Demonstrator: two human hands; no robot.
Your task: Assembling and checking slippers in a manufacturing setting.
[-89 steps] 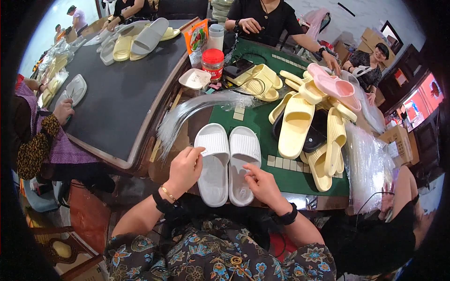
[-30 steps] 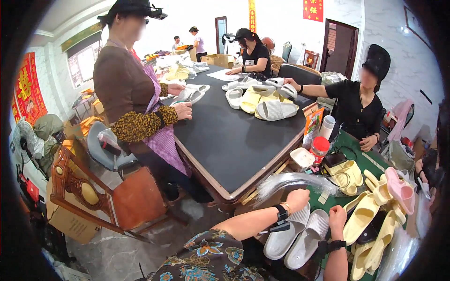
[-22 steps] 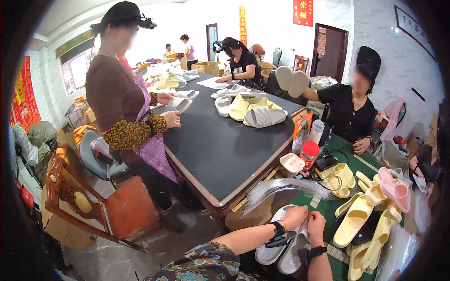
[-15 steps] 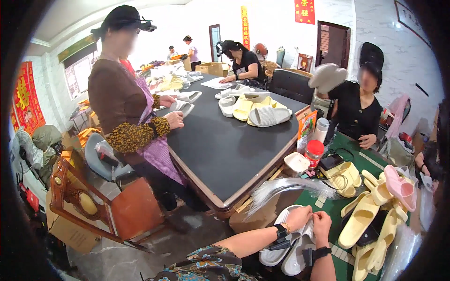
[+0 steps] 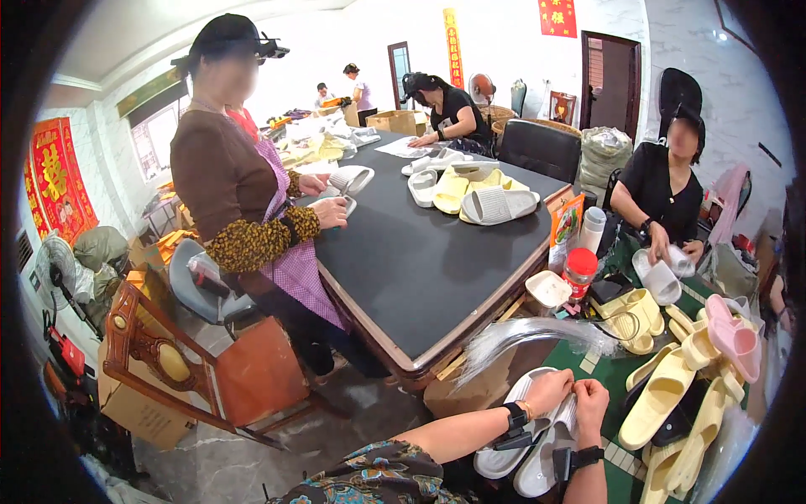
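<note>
A pair of light grey slippers (image 5: 537, 472) lies side by side in front of me, toes pointing away. Over their front ends my left hand (image 5: 547, 391) and my right hand (image 5: 591, 400) come together, fingertips nearly touching. Both are closed in a pinch; whatever they hold is too small to make out. Just beyond them a bundle of thin clear plastic strands (image 5: 537, 334) fans out over the table edge. To the right, several pale yellow slippers (image 5: 659, 399) lie in a pile, topped by a pink slipper (image 5: 733, 329).
A white tub (image 5: 548, 290), a red-lidded jar (image 5: 579, 273) and a white bottle (image 5: 593, 229) stand beyond the strands. Across the large dark table (image 5: 395, 290), an aproned person handles grey slippers (image 5: 350, 180). A person in black at right handles light slippers (image 5: 657, 277).
The seated person at right has lowered the light slippers from shoulder height to the green table. The aproned person has lifted one slipper. My hands stay pinched together over the grey pair.
</note>
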